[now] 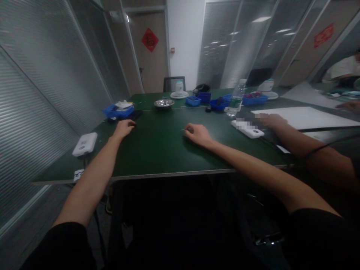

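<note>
Lying nearest on the table (pixel 157 150), well left of the bowl (pixel 164 103): a white box (pixel 84 143). Next, right hand (pixel 198 134), right of and nearer than the bowl, fingers narrow, pinching a pin (pixel 185 130). Left hand (pixel 123 127) left of the bowl, fingers curled, grip impossible to tell. Beyond, a blue tray (pixel 118 111) left of the bowl.

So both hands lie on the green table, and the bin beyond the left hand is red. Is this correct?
Not quite. The head view shows that the bin beyond the left hand is blue, not red. The rest holds: the left hand and the right hand both lie on the green table.
</note>
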`<state>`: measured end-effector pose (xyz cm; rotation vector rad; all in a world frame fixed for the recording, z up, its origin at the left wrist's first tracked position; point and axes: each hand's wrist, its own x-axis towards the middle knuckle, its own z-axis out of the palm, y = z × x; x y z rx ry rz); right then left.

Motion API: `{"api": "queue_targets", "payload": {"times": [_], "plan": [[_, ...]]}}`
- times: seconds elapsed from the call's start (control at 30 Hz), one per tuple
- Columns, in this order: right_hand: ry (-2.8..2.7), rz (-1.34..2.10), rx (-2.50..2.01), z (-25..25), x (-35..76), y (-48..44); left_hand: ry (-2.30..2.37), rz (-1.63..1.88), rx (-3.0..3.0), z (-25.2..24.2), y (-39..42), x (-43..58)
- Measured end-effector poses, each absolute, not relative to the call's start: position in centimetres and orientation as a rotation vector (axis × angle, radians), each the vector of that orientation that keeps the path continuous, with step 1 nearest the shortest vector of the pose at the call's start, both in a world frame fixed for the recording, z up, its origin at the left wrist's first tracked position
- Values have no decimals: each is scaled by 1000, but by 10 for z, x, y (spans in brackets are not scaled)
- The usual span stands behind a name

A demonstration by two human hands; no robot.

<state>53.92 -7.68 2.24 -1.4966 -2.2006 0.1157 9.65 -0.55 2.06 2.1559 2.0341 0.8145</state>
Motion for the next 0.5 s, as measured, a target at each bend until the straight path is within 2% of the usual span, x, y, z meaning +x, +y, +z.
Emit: {"api": "queue_targets", "payload": {"times": [0.17,0.5], "plan": [[-2205,121,-1512,22,540,-76,2521,956,1690,21,-22,49],[-2207,68,-1516,19,540,-74,2524,1004,1666,21,-28,45]]}}
